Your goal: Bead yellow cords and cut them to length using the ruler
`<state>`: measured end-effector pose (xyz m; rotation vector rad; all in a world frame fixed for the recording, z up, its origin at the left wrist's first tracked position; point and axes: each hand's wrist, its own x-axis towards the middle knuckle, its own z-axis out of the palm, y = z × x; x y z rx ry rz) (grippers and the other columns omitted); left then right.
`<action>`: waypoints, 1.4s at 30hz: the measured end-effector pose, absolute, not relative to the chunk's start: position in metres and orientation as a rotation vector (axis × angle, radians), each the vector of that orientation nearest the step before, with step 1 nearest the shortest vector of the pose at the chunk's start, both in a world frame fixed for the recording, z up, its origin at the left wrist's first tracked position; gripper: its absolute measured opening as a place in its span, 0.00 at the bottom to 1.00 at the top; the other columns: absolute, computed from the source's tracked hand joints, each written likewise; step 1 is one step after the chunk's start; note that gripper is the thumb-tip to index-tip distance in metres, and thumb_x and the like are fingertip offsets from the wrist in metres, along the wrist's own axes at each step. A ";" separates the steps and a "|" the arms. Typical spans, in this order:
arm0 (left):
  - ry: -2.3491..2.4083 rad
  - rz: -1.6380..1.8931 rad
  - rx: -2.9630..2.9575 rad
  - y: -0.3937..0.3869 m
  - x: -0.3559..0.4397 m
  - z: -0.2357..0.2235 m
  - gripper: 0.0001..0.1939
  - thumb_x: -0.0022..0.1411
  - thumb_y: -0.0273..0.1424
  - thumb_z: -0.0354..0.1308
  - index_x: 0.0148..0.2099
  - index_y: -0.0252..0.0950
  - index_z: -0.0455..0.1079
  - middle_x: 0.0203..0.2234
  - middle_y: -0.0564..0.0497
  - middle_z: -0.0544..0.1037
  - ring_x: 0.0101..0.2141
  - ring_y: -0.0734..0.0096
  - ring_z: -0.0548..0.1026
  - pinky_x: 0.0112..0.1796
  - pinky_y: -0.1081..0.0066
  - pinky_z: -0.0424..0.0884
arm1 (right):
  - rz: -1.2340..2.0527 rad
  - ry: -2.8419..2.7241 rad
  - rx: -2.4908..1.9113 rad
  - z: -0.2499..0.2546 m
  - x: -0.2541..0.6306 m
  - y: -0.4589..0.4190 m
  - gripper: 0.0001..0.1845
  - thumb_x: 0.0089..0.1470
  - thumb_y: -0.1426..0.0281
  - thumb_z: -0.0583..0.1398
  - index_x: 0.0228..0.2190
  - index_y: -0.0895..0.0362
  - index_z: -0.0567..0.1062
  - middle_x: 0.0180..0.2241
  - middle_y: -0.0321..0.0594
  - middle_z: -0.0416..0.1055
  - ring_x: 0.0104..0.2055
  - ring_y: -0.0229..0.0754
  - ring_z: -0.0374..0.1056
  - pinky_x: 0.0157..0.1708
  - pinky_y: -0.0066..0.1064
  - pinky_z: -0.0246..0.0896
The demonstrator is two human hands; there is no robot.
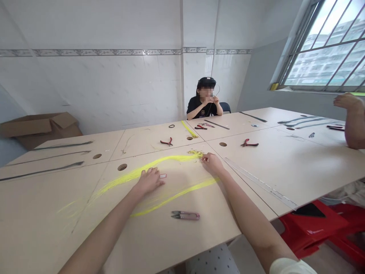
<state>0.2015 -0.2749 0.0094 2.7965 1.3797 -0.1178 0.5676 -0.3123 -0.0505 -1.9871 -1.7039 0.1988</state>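
Farther yellow bundle (168,159) laid lengthwise on table (313,163), presumably keeping strands aligned. Left hand (148,180), fingers apart, lies alongside, likely steadying it; right hand (212,163) is at the tangled end (195,153), grip cannot be determined.

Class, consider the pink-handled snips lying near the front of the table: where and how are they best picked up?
Probably by the pink handles of the snips, with the right hand coming down from the right: they lie flat, handles rightward, pointed blades leftward.
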 end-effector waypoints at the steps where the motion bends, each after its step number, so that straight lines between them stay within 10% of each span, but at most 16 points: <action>1: 1.403 -0.117 2.786 -0.275 0.202 0.011 0.23 0.69 0.44 0.54 0.57 0.35 0.72 0.64 0.33 0.67 0.63 0.38 0.64 0.58 0.41 0.62 | 0.191 -1.693 -1.985 -0.050 0.569 -0.313 0.13 0.67 0.61 0.59 0.42 0.57 0.76 0.45 0.43 0.73 0.44 0.40 0.70 0.48 0.38 0.69; 12: 1.272 -0.117 2.721 -0.264 0.251 -0.005 0.39 0.70 0.51 0.48 0.75 0.37 0.48 0.73 0.40 0.47 0.72 0.51 0.47 0.69 0.46 0.44 | 0.306 -1.867 -1.833 -0.040 0.517 -0.291 0.13 0.66 0.62 0.60 0.43 0.60 0.76 0.42 0.42 0.75 0.42 0.40 0.72 0.45 0.38 0.71; 42: 1.160 -0.196 2.622 -0.251 0.244 -0.024 0.41 0.70 0.52 0.42 0.77 0.39 0.40 0.74 0.43 0.38 0.73 0.47 0.39 0.68 0.38 0.37 | 0.701 -2.347 -1.812 -0.006 0.478 -0.216 0.16 0.65 0.62 0.61 0.48 0.60 0.75 0.48 0.43 0.73 0.47 0.45 0.72 0.47 0.41 0.72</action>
